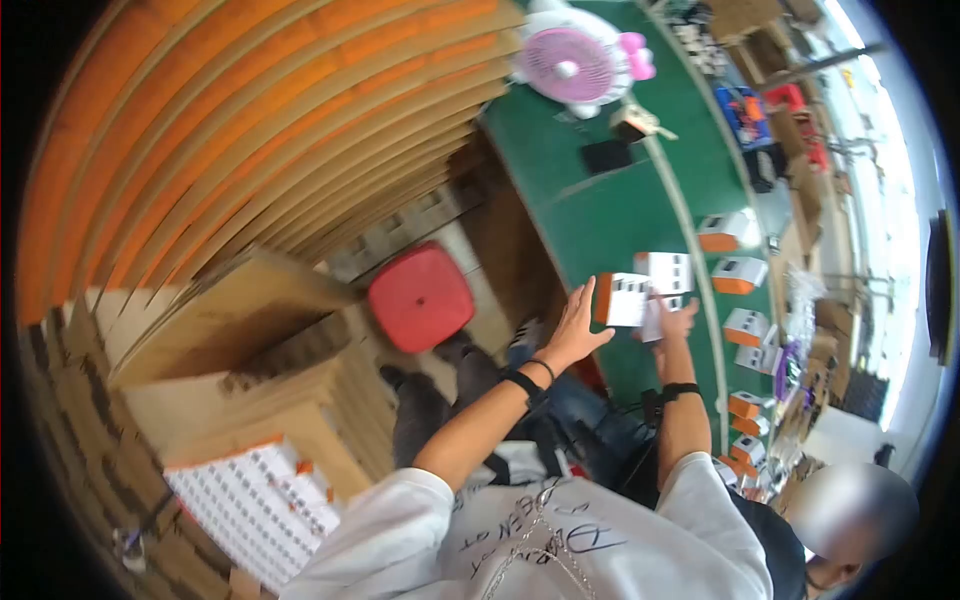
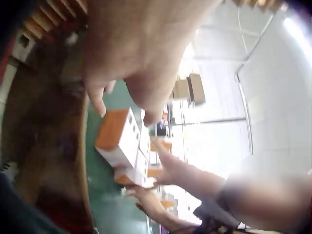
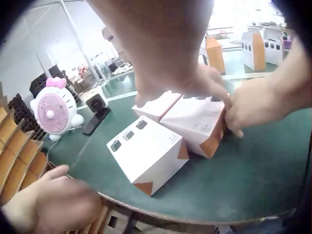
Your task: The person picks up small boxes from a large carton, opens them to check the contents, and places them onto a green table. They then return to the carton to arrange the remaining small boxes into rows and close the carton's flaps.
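Several white cartons with orange ends and small dark cutouts stand close together on the green table. My left hand [image 1: 575, 328] is beside the orange end of the nearest carton [image 1: 627, 300], its fingers spread and nothing in them. In the right wrist view the left hand [image 3: 63, 200] shows at lower left, apart from that carton [image 3: 146, 153]. My right hand [image 1: 678, 320] grips a carton [image 3: 195, 122] behind it from above, thumb and fingers spread to either side. Another person's hand [image 3: 258, 107] touches the end of this carton.
A pink and white fan [image 1: 575, 65] and a dark flat object [image 1: 607, 157] stand farther along the table [image 1: 560, 220]. More orange and white cartons [image 1: 740, 275] line the far side. A red stool [image 1: 420, 297] and stacked cardboard [image 1: 300, 400] are at left; a person [image 1: 850, 520] is at right.
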`<state>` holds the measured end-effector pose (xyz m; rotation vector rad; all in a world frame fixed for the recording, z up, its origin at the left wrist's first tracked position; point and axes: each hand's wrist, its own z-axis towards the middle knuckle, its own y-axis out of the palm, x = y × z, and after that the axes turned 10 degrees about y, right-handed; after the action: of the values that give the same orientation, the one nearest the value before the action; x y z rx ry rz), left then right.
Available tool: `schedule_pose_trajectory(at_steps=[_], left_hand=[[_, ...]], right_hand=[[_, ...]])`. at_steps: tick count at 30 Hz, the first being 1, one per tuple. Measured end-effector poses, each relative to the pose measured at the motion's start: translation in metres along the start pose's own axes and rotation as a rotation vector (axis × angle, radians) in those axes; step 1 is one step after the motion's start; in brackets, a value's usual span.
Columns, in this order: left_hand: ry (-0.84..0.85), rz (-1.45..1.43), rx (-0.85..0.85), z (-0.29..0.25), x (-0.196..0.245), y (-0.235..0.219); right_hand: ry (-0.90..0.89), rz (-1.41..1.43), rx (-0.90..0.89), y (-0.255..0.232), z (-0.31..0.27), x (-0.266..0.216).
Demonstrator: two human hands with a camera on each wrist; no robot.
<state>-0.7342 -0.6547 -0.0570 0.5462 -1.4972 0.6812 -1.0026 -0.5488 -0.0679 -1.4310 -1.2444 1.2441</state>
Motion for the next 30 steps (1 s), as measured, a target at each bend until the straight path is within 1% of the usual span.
schedule_pose_trajectory(at_steps=[1, 2, 3, 4, 5, 6, 7, 8, 9, 10, 11, 12, 13, 14, 15, 16, 17, 18, 19, 20, 21, 22, 23, 24, 25, 26, 27, 28, 29, 30], left_hand=[[-0.014, -0.100, 0.011, -0.018, -0.010, -0.025], [-0.092, -0.217, 0.015, -0.041, -0.014, -0.055], [-0.255, -0.229, -0.006, -0.065, -0.021, -0.096], [-0.253, -0.296, 0.164, -0.101, -0.023, -0.134], [-0.248, -0.276, 0.338, -0.135, -0.027, -0.174], [-0.226, -0.227, 0.545, -0.175, -0.031, -0.213], [-0.275, -0.275, 0.771, -0.219, -0.009, -0.255], [-0.295, -0.202, 1.003, -0.260, 0.023, -0.287], [-0.215, -0.158, 1.277, -0.304, 0.024, -0.301], [-0.160, 0.048, 1.415, -0.358, 0.017, -0.309], [-0.528, 0.231, 1.576, -0.411, 0.016, -0.308], [-0.629, 0.419, 1.640, -0.458, 0.013, -0.300], [-0.741, 0.606, 1.691, -0.496, 0.015, -0.284], [-0.738, 0.596, 1.723, -0.519, 0.021, -0.273], [-0.918, 0.698, 1.569, -0.537, 0.025, -0.264], [-1.091, 0.786, 1.401, -0.547, 0.023, -0.259], [-1.088, 0.770, 1.428, -0.558, 0.014, -0.258], [-1.150, 0.755, 1.298, -0.573, 0.001, -0.257], [-1.202, 0.741, 1.163, -0.584, -0.007, -0.260], [-1.131, 0.776, 1.136, -0.591, -0.015, -0.259], [-1.120, 0.760, 1.142, -0.592, -0.014, -0.257], [-1.055, 0.833, 1.137, -0.587, 0.001, -0.256], [-0.987, 0.914, 1.128, -0.581, 0.017, -0.258], [-0.926, 0.991, 1.120, -0.567, 0.049, -0.253], [-0.823, 0.916, 1.125, -0.555, 0.080, -0.248], [-0.719, 0.835, 1.120, -0.541, 0.110, -0.246], [-0.683, 0.832, 1.098, -0.527, 0.144, -0.253], [-0.550, 0.717, 1.035, -0.515, 0.177, -0.260], [-0.420, 0.601, 0.963, -0.507, 0.194, -0.267], [-0.384, 0.597, 0.934, -0.503, 0.195, -0.276]], right_hand=[[-0.068, -0.011, 0.102, 0.012, 0.022, 0.013], [-0.372, -0.104, 0.372, 0.064, 0.082, 0.069], [-0.188, 0.111, 0.045, -0.008, -0.015, -0.005], [-0.386, 0.187, 0.115, 0.012, -0.029, -0.016], [-0.589, 0.243, 0.180, 0.035, -0.037, -0.025], [-0.713, 0.286, -0.042, 0.050, -0.097, -0.058], [-0.822, 0.333, -0.224, 0.045, -0.162, -0.088], [-1.117, 0.319, -0.336, 0.047, -0.233, -0.117], [-1.059, 0.320, -0.792, 0.058, -0.287, -0.135], [-1.165, 0.276, -0.968, 0.042, -0.362, -0.152], [-1.369, 0.211, -1.110, 0.066, -0.404, -0.150], [-1.468, 0.161, -1.313, 0.066, -0.457, -0.152], [-1.857, 0.108, -1.248, 0.073, -0.506, -0.151], [-1.795, -0.080, -1.486, 0.062, -0.559, -0.150], [-1.996, 0.004, -1.493, 0.089, -0.596, -0.137], [-2.070, -0.018, -1.492, 0.109, -0.631, -0.123], [-2.140, -0.043, -1.493, 0.123, -0.664, -0.108], [-2.095, -0.113, -1.543, 0.135, -0.690, -0.092], [-2.045, -0.178, -1.587, 0.134, -0.713, -0.081], [-2.054, -0.187, -1.573, 0.130, -0.727, -0.070], [-1.972, -0.190, -1.591, 0.119, -0.735, -0.063], [-1.892, -0.195, -1.607, 0.108, -0.738, -0.059], [-1.900, -0.205, -1.591, 0.094, -0.736, -0.058], [-1.879, -0.189, -1.640, 0.077, -0.730, -0.058], [-1.849, -0.161, -1.683, 0.057, -0.724, -0.061], [-1.690, -0.312, -1.769, 0.031, -0.718, -0.068], [-1.678, -0.288, -1.735, 0.010, -0.707, -0.080], [-1.429, -0.356, -2.007, -0.009, -0.695, -0.093], [-1.149, -0.406, -2.257, -0.024, -0.681, -0.104], [-1.288, -0.305, -2.220, -0.035, -0.663, -0.115]])
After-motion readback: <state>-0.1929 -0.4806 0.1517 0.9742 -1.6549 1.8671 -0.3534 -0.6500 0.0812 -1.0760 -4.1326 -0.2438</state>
